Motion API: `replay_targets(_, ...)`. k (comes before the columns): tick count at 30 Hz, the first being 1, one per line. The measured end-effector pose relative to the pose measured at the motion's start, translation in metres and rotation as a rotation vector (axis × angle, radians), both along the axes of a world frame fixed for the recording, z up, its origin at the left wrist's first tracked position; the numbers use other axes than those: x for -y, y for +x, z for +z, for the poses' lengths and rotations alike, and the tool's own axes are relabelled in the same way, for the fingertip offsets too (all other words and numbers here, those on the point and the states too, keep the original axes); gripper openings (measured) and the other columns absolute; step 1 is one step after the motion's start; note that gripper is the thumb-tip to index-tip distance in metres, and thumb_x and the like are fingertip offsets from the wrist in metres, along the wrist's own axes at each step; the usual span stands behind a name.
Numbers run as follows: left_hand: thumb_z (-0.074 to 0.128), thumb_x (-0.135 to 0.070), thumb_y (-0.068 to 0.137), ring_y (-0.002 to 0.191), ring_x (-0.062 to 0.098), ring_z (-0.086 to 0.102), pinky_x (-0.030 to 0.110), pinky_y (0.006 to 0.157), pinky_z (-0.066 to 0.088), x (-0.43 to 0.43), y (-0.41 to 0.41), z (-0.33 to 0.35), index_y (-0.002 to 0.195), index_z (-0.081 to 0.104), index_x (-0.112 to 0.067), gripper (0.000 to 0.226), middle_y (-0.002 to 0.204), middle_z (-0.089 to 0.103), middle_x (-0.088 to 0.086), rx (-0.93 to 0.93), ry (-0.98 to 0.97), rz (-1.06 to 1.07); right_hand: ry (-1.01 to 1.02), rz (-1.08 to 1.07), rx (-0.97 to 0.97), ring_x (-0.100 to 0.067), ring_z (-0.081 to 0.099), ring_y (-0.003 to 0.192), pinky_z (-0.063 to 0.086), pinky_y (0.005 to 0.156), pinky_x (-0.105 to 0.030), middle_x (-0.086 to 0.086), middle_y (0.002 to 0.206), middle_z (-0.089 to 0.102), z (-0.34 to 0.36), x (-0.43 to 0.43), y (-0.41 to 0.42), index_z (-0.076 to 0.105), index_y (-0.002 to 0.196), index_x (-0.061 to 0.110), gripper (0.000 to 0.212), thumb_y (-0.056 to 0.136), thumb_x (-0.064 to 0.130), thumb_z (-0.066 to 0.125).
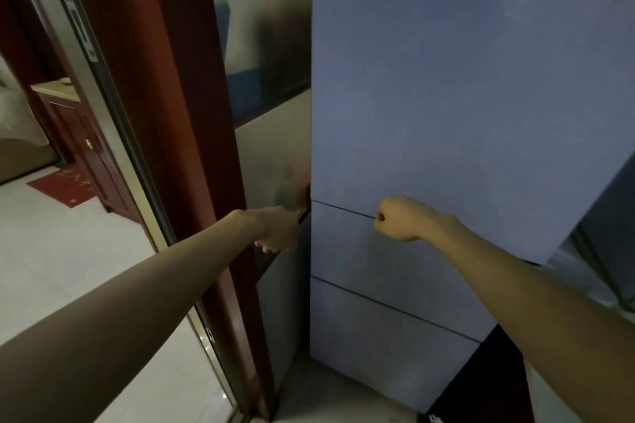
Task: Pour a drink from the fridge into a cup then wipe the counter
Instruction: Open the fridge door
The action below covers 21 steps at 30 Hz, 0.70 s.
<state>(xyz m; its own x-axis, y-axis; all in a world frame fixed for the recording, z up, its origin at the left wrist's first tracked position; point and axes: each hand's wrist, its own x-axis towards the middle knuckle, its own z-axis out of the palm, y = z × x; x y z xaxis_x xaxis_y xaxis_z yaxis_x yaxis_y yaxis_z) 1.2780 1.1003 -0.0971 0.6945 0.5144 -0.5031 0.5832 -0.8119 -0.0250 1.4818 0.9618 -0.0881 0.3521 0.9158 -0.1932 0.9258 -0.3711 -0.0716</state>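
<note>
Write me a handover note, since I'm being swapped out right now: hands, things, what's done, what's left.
Left hand: grips the left edge of the fridge, by the seam under the upper door.
Right hand: a fist holding nothing, at that same seam on the front.
Things: the fridge is closed. The drink, cup and counter are not in view.
Done: nothing that shows.
Left: open the fridge, take the drink, pour into the cup, wipe the counter.
</note>
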Motion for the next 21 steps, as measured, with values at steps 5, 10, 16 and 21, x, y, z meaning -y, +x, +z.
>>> replay_targets(5, 0.045, -0.021, 0.099, 0.096, 0.025, 0.062, 0.033, 0.078, 0.048, -0.039, 0.025, -0.015, 0.114, 0.064, 0.0, 0.032, 0.112, 0.065, 0.012, 0.108, -0.001, 0.023, 0.008, 0.062, 0.063, -0.029, 0.062, 0.088, 0.043, 0.067, -0.029, -0.015, 0.105, 0.066, 0.011, -0.057, 0.008, 0.065, 0.103, 0.002, 0.027, 0.092, 0.02, 0.049)
replay_targets(10, 0.049, -0.02, 0.099, 0.103, 0.029, 0.059, 0.033, 0.084, 0.045, -0.065, 0.057, -0.056, 0.114, 0.058, 0.0, 0.027, 0.117, 0.061, 0.016, 0.398, -0.162, 0.182, 0.038, 0.1, 0.113, -0.027, 0.057, 0.105, 0.047, 0.082, -0.031, -0.013, 0.123, 0.057, 0.038, -0.124, 0.005, 0.056, 0.123, 0.006, 0.034, 0.099, 0.025, 0.043)
replay_targets(16, 0.056, -0.016, 0.092, 0.097, 0.028, 0.061, 0.044, 0.082, 0.058, -0.117, 0.096, -0.084, 0.136, 0.042, -0.005, 0.048, 0.13, 0.055, 0.016, 0.909, -0.672, 0.629, 0.305, 0.33, 0.423, -0.026, 0.045, 0.115, 0.038, 0.098, -0.037, -0.013, 0.131, 0.048, 0.06, -0.197, -0.003, 0.054, 0.125, 0.006, 0.034, 0.094, 0.016, 0.044)
replay_targets(21, 0.05, -0.004, 0.095, 0.123, 0.023, 0.051, 0.046, 0.104, 0.046, -0.129, 0.112, -0.073, 0.148, 0.036, -0.01, 0.056, 0.134, 0.048, -0.003, 1.182, -0.72, 0.635, 0.282, 0.44, 0.822, -0.028, 0.047, 0.118, 0.022, 0.115, -0.043, -0.013, 0.118, 0.06, 0.07, -0.232, -0.016, 0.066, 0.109, 0.007, 0.031, 0.089, 0.018, 0.046)
